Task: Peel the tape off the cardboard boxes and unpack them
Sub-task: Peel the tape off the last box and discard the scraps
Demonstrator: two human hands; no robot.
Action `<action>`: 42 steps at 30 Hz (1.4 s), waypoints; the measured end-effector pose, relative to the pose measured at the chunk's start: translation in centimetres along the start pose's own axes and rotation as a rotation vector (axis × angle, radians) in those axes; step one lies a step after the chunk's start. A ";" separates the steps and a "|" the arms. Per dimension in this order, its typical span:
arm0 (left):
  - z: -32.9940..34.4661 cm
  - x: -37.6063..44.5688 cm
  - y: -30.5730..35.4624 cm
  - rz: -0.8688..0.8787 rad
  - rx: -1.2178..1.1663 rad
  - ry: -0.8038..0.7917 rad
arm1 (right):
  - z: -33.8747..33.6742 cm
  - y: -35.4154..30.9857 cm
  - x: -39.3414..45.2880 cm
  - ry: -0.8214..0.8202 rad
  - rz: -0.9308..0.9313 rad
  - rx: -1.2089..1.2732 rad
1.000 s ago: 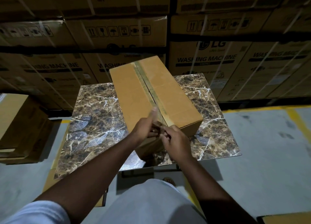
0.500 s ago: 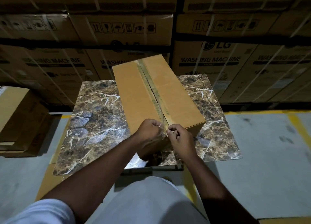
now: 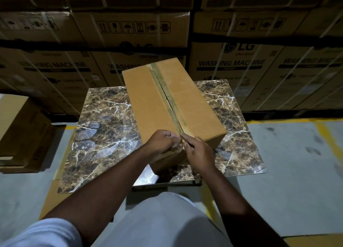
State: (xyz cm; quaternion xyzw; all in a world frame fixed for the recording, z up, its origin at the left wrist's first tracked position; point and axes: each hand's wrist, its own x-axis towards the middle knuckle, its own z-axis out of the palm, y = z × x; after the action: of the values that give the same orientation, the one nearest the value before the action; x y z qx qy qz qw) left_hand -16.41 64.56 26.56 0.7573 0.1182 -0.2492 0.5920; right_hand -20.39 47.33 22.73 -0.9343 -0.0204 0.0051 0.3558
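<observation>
A long brown cardboard box (image 3: 148,105) lies on a marble-patterned table (image 3: 104,128), its top seam sealed by a strip of clear tape (image 3: 167,96) running lengthwise. Both hands meet at the near end of that seam. My left hand (image 3: 163,142) has curled fingers at the tape's end on the box's near edge. My right hand (image 3: 198,152) pinches the tape end right beside it. The box's near face is partly hidden behind both hands.
Large washing machine cartons (image 3: 232,65) are stacked as a wall behind the table. More brown boxes (image 3: 20,133) stand on the floor at the left. Grey concrete floor with yellow lines (image 3: 326,139) lies to the right. Another carton edge (image 3: 313,242) shows bottom right.
My left hand's raised finger came down and both hands closed together on the tape end at the box's near edge. The camera view shifted slightly; the box stayed put.
</observation>
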 end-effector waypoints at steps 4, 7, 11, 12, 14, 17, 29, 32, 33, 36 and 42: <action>-0.3 -0.1 -0.2 -0.019 -0.047 0.007 | -1.2 0.4 0.6 -0.121 -0.065 0.018; -0.2 -0.3 -0.4 -0.007 -0.062 0.028 | -1.5 -0.1 1.8 -0.122 -0.008 0.062; -0.1 -1.0 -0.8 0.028 -0.127 0.055 | -1.5 -0.2 2.3 -0.171 0.074 0.185; 0.0 -1.2 -0.9 0.030 -0.154 0.057 | -1.5 -0.2 2.3 -0.176 0.080 0.200; 0.3 -1.5 -0.8 0.020 -0.202 0.055 | -1.7 -0.1 2.2 -0.181 0.051 0.152; 0.5 -1.7 -0.7 0.016 -0.209 0.065 | -2.3 -0.2 2.6 -0.216 -0.080 -0.049; 1.1 -1.5 -0.9 0.054 -0.238 0.114 | -3.7 -0.2 4.7 -0.419 -0.237 -0.160; 1.1 -1.4 -1.1 0.025 -0.300 0.102 | -3.4 0.4 4.9 -0.410 -0.249 -0.129; 0.9 -1.4 -1.2 0.017 -0.324 0.099 | -3.4 0.6 4.9 -0.418 -0.254 -0.109; 0.2 -1.2 -1.0 0.015 -0.333 0.048 | -3.3 1.2 4.9 -0.486 -0.243 -0.008; -0.2 -1.1 -0.6 -0.015 -0.348 -0.007 | -2.5 1.4 5.1 -0.561 -0.212 0.137</action>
State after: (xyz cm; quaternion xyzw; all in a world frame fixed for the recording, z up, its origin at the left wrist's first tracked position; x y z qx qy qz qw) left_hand -17.56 65.02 26.65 0.6415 0.1633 -0.2319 0.7128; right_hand -15.22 44.83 23.71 -0.8631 -0.2146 0.2270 0.3969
